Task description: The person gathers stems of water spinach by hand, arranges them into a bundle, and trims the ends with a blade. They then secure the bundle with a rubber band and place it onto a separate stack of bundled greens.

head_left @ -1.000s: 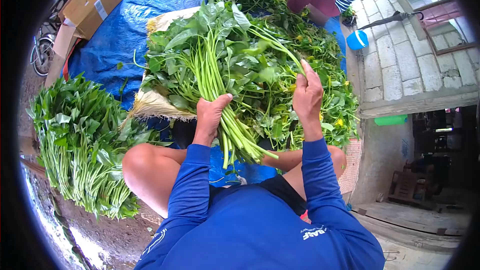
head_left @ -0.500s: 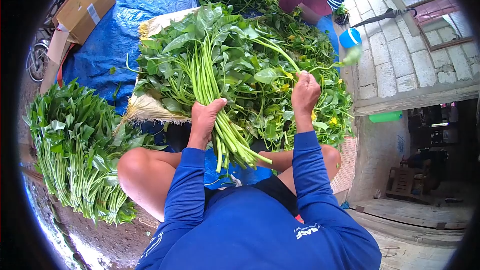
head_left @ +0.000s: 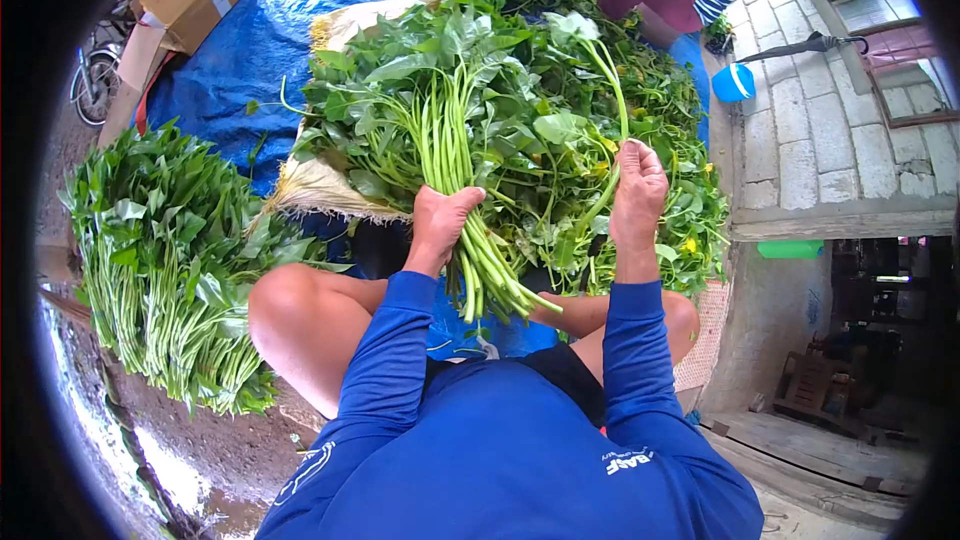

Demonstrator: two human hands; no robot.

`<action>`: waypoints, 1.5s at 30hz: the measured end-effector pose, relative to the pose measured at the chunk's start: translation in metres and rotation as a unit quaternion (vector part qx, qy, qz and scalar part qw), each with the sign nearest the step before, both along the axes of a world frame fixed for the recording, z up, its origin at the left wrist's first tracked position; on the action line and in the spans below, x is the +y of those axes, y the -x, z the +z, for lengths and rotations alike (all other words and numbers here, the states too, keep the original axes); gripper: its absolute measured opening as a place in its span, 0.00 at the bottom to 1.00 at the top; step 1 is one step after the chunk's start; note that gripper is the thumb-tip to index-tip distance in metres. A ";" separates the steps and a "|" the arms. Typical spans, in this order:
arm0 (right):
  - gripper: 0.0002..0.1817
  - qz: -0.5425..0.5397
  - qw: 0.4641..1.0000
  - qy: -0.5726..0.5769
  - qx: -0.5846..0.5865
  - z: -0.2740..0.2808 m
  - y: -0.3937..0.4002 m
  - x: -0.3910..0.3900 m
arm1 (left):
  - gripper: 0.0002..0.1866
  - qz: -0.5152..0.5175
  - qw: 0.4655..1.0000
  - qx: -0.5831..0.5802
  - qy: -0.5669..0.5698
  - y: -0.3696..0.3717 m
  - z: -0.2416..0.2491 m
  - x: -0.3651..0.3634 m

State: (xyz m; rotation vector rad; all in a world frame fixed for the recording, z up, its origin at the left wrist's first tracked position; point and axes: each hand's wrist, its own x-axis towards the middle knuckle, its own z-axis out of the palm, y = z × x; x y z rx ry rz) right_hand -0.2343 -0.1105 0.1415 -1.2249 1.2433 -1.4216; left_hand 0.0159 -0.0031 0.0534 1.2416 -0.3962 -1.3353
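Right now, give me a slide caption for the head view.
The left hand grips a bunch of greens; the right hand holds a leafy stem over the pile.

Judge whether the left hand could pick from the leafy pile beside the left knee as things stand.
Probably not: the left hand has its grip full with a bunch of stems. The leafy pile looks uncovered, though the left knee lies partly between.
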 end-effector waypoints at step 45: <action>0.08 0.167 0.977 -0.110 0.079 -0.028 -0.040 0.090 | 0.18 -0.082 0.977 0.197 -0.024 -0.008 0.008 0.015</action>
